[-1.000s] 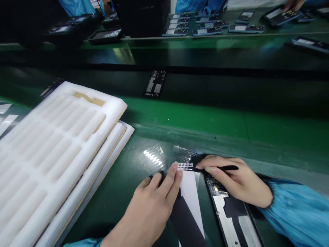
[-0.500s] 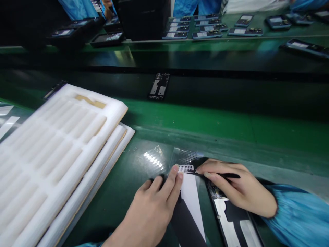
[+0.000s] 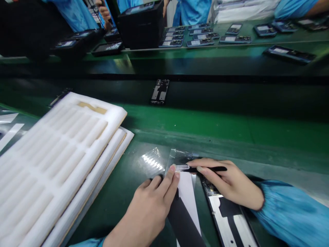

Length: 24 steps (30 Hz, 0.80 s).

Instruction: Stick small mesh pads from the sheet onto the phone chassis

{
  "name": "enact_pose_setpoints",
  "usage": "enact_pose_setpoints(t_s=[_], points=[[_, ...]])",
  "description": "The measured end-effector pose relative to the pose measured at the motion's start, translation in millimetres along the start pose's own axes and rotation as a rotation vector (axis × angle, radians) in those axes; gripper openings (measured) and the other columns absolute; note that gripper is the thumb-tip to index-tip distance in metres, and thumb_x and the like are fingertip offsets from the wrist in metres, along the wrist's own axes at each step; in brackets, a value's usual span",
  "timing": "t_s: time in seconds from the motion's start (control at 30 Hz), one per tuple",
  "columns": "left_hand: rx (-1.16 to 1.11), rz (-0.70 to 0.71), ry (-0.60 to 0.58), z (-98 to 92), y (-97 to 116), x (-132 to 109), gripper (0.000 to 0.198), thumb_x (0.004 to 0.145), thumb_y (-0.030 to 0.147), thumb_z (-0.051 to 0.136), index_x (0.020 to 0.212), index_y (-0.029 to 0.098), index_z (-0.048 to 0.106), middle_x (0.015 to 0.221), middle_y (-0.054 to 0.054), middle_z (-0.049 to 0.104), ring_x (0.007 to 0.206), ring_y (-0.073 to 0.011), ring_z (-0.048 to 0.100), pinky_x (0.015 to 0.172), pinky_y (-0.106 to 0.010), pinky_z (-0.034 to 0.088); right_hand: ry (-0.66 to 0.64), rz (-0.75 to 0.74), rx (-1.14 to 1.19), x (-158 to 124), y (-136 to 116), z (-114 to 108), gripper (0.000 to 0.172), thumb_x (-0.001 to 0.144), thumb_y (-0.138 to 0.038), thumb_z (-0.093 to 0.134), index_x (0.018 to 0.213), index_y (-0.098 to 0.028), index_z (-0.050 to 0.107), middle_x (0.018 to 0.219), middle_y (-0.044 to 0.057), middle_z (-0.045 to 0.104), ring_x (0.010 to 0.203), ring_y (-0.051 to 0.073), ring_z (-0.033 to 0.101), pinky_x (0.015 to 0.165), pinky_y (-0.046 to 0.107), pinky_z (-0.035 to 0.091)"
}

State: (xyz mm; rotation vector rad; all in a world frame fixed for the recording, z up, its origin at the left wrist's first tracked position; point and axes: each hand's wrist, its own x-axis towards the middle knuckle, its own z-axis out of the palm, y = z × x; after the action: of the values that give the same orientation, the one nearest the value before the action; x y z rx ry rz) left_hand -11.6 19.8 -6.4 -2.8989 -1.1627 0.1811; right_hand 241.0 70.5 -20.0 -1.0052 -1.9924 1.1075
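My left hand (image 3: 146, 209) presses its fingertips on a white and black backing sheet (image 3: 186, 202), right beside a small perforated metal mesh strip (image 3: 182, 167). My right hand (image 3: 226, 181) grips slim black tweezers (image 3: 209, 169), whose tips reach the mesh strip. Under the right hand lies an open phone body (image 3: 226, 216) with its circuit board and black and silver layers showing. Just beyond the mesh strip is a clear film carrying more mesh pieces (image 3: 180, 154), and a second film with shiny strips (image 3: 153, 162) lies to its left.
Stacked white foam trays (image 3: 56, 164) fill the left side of my bench. Behind it a green conveyor belt (image 3: 205, 125) carries a phone frame (image 3: 159, 92). Several phones (image 3: 200, 37) lie on the far bench, near black boxes (image 3: 140, 25) and co-workers' blue sleeves (image 3: 192, 12).
Both hands have shifted slightly left, and the tweezers with them. The whole scene sits lower in the view, showing more of the far bench and co-workers.
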Motion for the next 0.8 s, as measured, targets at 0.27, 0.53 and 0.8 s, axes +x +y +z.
enact_pose_setpoints(t_s=[0.27, 0.53, 0.8], points=[[0.020, -0.003, -0.001, 1.0, -1.0, -1.4, 0.076, 0.069, -0.004, 0.040, 0.145, 0.005, 0.046, 0.152, -0.019, 0.044, 0.085, -0.0237, 0.067, 0.063, -0.034, 0.060, 0.007, 0.087, 0.094, 4.3, 0.9, 1.8, 0.025, 0.103, -0.023, 0.048, 0.114, -0.018, 0.070, 0.114, 0.005, 0.076, 0.104, 0.018, 0.073, 0.087, 0.023, 0.058], [0.025, -0.011, -0.040, 1.0, -0.5, -2.9, 0.080, 0.068, -0.004, 0.039, 0.147, 0.007, 0.043, 0.155, -0.016, 0.041, 0.088, -0.0230, 0.066, 0.065, -0.034, 0.060, 0.027, 0.149, 0.155, 2.6, 2.6, 5.5, 0.029, 0.103, -0.027, 0.048, 0.115, -0.019, 0.072, 0.117, 0.007, 0.075, 0.101, 0.021, 0.074, 0.083, 0.027, 0.062], [-0.099, -0.068, 0.136, 3.6, -4.8, -8.0, 0.066, 0.081, -0.005, 0.039, 0.144, 0.012, 0.045, 0.148, -0.013, 0.053, 0.096, -0.0229, 0.066, 0.079, -0.037, 0.059, 0.146, 0.175, 0.281, -1.3, -1.1, -8.2, 0.036, 0.103, -0.038, 0.050, 0.096, -0.019, 0.079, 0.107, 0.008, 0.078, 0.086, 0.020, 0.077, 0.080, 0.030, 0.064]])
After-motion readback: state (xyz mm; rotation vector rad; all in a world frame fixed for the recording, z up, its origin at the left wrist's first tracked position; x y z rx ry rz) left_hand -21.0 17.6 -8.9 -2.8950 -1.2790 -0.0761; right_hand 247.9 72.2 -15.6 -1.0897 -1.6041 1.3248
